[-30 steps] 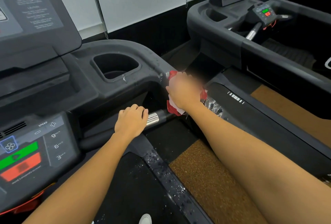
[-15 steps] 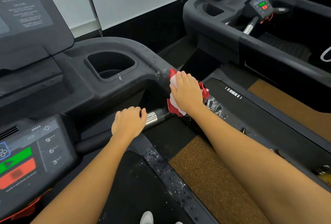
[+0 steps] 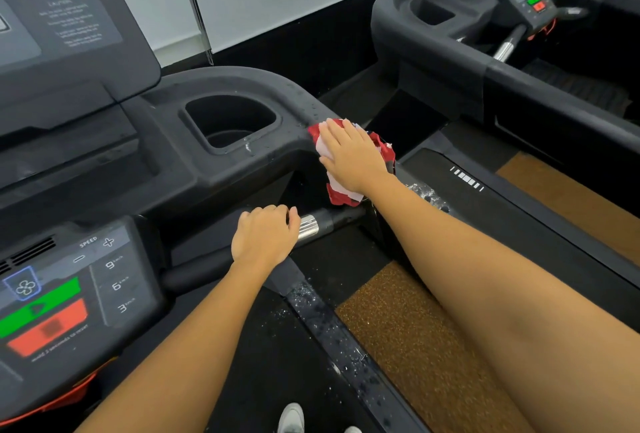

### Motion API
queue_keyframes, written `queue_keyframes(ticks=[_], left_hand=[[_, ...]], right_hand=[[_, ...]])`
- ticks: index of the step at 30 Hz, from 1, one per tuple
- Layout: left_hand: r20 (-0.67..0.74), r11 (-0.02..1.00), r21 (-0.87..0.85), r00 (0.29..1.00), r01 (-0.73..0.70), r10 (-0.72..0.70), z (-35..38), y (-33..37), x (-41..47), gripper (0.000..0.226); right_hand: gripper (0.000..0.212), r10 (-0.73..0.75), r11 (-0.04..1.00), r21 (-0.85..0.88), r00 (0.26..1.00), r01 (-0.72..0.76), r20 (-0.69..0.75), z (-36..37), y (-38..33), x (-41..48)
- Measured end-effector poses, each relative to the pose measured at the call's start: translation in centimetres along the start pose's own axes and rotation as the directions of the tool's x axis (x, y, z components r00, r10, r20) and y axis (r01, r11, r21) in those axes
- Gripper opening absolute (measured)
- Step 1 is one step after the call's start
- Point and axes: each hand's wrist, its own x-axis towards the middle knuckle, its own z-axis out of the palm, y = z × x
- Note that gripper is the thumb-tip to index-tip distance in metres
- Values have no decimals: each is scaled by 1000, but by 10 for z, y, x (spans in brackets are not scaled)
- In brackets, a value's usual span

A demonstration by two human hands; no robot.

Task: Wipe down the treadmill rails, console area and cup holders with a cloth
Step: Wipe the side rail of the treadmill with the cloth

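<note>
My right hand (image 3: 353,157) lies flat on a red and white cloth (image 3: 341,193), pressing it onto the black right rail (image 3: 294,100) of the treadmill where the rail bends down. Part of the cloth hangs below my palm. My left hand (image 3: 265,236) is closed around the handlebar (image 3: 322,223), just left of its silver sensor band. The empty cup holder (image 3: 230,124) sits left of the cloth, with water drops on its rim. The console panel (image 3: 69,290) with green and red buttons is at the lower left.
A wet side strip (image 3: 332,332) runs along the treadmill deck below my arms. Brown matting (image 3: 415,339) lies between this machine and a second treadmill (image 3: 485,61) at the right. A tilted screen (image 3: 59,16) rises at the upper left. A white shoe (image 3: 292,417) shows at the bottom.
My right hand has slid the cloth up the rail, from its lower side face onto the top of the bend. My left hand has stayed on the handlebar.
</note>
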Motion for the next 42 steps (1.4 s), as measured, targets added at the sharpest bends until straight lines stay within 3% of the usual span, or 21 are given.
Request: queue_keyframes(ticks=[4, 8, 12, 21, 27, 31, 38, 42], left_hand=[[1, 1000, -17, 1000, 11, -11, 0, 0, 0, 39], [1, 999, -28, 1000, 23, -23, -2, 1, 0, 39], [12, 999, -20, 999, 30, -30, -2, 2, 1, 38], [10, 999, -36, 999, 34, -34, -4, 3, 0, 37], [5, 998, -49, 999, 40, -40, -5, 2, -1, 40], [13, 999, -39, 999, 35, -35, -5, 3, -1, 41], [13, 998, -39, 999, 49, -49, -5, 5, 0, 40], [33, 997, -53, 998, 57, -55, -5, 4, 0, 41]], right_hand=[[56, -110, 992, -65, 994, 111, 21, 6, 7, -12], [55, 51, 998, 32, 997, -49, -59, 7, 0, -11], [56, 222, 972, 76, 975, -223, 13, 3, -10, 6], [58, 27, 996, -87, 999, -29, -17, 6, -9, -11], [51, 182, 983, 40, 980, -180, -75, 6, -12, -17], [52, 312, 945, 108, 950, -310, -5, 1, -17, 0], [65, 178, 984, -20, 984, -179, -21, 1, -19, -9], [63, 234, 972, 22, 972, -233, -24, 4, -13, -24]])
